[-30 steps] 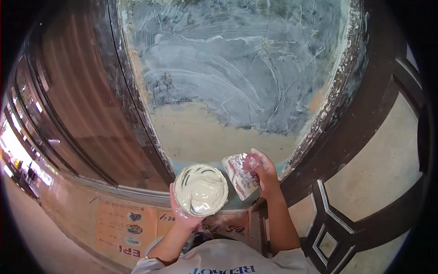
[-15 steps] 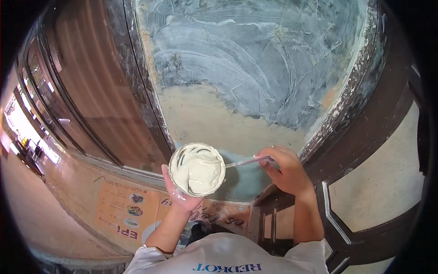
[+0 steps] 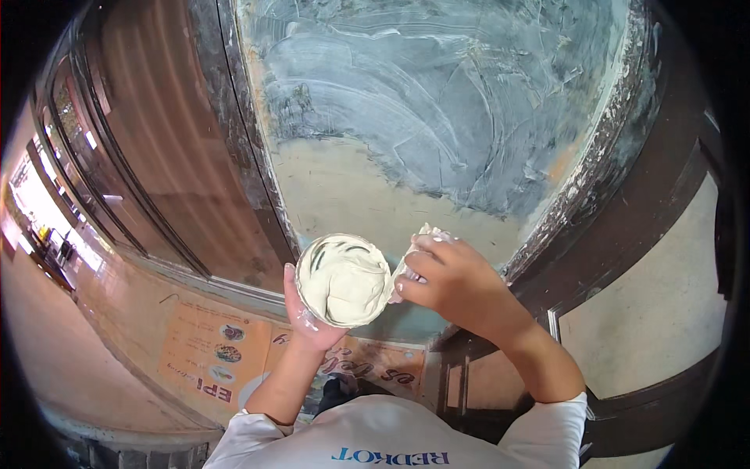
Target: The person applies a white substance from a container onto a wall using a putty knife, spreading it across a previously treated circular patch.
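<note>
A round tub [image 3: 305, 293] of creamy off-white putty [image 3: 348, 285] rests on my left hand [image 3: 308, 316], which cups it from below and around its left side. My right hand [image 3: 449, 273] grips a putty knife [image 3: 406, 273] just right of the tub; putty coats its edge, and my fingers hide much of it. The knife's lower end is at the tub's right rim. Smears of putty show on my right fingers and on my left palm.
Ahead stands a panel [image 3: 375, 102] with grey-white smeared filler above and a bare tan band below. Dark worn frame posts [image 3: 601, 133] flank it. Brown panelling [image 3: 156, 148] is at left, and a printed orange banner [image 3: 207, 352] lies on the floor.
My right hand has moved left, close against the tub, and turned the putty knife, which came out of the putty. The tub has shifted slightly right and up in my left hand.
</note>
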Demonstrator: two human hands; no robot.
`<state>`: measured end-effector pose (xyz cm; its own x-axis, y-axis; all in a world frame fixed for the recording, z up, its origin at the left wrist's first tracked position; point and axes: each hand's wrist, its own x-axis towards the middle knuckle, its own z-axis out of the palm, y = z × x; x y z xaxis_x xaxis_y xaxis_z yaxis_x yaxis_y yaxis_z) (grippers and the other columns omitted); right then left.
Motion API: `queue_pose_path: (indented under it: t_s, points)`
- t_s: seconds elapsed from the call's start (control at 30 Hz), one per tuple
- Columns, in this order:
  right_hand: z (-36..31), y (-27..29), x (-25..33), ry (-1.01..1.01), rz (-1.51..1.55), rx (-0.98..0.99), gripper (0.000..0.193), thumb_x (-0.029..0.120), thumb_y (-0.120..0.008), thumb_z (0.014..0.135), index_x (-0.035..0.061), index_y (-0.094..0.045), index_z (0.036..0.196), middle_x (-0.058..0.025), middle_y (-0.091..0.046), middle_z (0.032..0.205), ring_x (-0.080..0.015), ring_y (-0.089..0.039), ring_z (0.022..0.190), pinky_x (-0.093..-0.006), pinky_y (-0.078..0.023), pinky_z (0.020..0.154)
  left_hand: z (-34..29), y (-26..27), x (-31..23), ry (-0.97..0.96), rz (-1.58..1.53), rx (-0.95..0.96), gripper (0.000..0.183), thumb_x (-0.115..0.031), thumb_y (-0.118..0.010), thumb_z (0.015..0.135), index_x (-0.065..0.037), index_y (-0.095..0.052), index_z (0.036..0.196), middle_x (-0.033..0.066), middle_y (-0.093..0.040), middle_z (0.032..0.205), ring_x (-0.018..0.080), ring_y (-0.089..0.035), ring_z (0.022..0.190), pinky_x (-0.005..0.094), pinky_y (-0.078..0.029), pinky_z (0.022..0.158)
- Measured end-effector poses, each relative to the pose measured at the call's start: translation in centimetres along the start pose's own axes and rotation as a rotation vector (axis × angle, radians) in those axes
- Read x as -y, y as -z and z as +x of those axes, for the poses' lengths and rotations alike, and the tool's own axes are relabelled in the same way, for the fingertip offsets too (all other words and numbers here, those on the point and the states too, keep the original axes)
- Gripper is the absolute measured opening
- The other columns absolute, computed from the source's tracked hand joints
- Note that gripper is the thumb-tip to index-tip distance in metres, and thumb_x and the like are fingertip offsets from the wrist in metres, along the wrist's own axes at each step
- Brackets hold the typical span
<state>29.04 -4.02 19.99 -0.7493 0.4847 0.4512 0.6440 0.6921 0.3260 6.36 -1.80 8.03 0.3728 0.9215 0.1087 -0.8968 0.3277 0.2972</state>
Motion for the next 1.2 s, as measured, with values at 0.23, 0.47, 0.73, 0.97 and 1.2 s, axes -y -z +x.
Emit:
queue_pose_path:
  t_s: [0.23, 0.47, 0.73, 0.97, 1.2]
  points:
    - [0.4, -0.5, -0.8, 0.124, -0.099, -0.035, 0.006, 0.018, -0.062, 0.08, 0.0175, -0.058, 0.085, -0.0013, -0.059, 0.096, -0.0203, -0.06, 0.113, -0.0365, -0.052, 0.092, -0.4, -0.6, 0.2, -0.004, 0.004, -0.022, 0.079, -0.068, -0.033, 0.092, -0.013, -0.039, 0.148, 0.0154, -0.039, 0.152, 0.0381, -0.04, 0.137, 0.0578, -0.031, 0.112]
    - [0.1, -1.4, -1.1, 0.25, -0.025, -0.006, 0.013, 0.023, -0.067, 0.077, 0.0154, -0.06, 0.085, -0.002, -0.061, 0.096, -0.0237, -0.06, 0.113, -0.0358, -0.054, 0.089, -0.6, -0.2, 0.2, -0.014, 0.016, -0.016, 0.077, -0.067, -0.032, 0.093, -0.013, -0.04, 0.148, 0.0158, -0.039, 0.151, 0.0382, -0.04, 0.137, 0.0577, -0.031, 0.111]
    - [0.0, -1.4, -0.6, 0.271, 0.139, -0.031, 0.009, 0.017, -0.063, 0.078, 0.0147, -0.058, 0.085, -0.0026, -0.057, 0.096, -0.0238, -0.057, 0.116, -0.0339, -0.054, 0.091, -1.2, 0.7, 0.6, -0.042, -0.047, -0.018, 0.081, -0.069, -0.037, 0.091, -0.011, -0.041, 0.146, 0.0161, -0.041, 0.15, 0.0382, -0.041, 0.136, 0.0565, -0.031, 0.112]
    - [-0.5, -0.7, -0.4, 0.25, 0.151, 0.014, 0.013, 0.023, -0.067, 0.079, 0.0154, -0.061, 0.087, -0.0031, -0.055, 0.099, -0.0245, -0.054, 0.119, -0.0356, -0.054, 0.091, -1.3, 1.5, 0.5, -0.053, -0.102, -0.009, 0.08, -0.068, -0.036, 0.091, -0.01, -0.041, 0.146, 0.017, -0.04, 0.15, 0.039, -0.04, 0.137, 0.0572, -0.03, 0.113]
    - [-1.4, -0.8, -0.2, 0.132, 0.221, -0.081, 0.02, 0.014, -0.066, 0.075, 0.0209, -0.064, 0.093, 0.0012, -0.056, 0.106, -0.0234, -0.055, 0.115, -0.0358, -0.053, 0.087, -1.2, 1.0, 0.0, -0.053, -0.089, -0.005, 0.079, -0.067, -0.036, 0.092, -0.01, -0.039, 0.147, 0.0176, -0.039, 0.151, 0.0397, -0.039, 0.137, 0.0576, -0.029, 0.113]
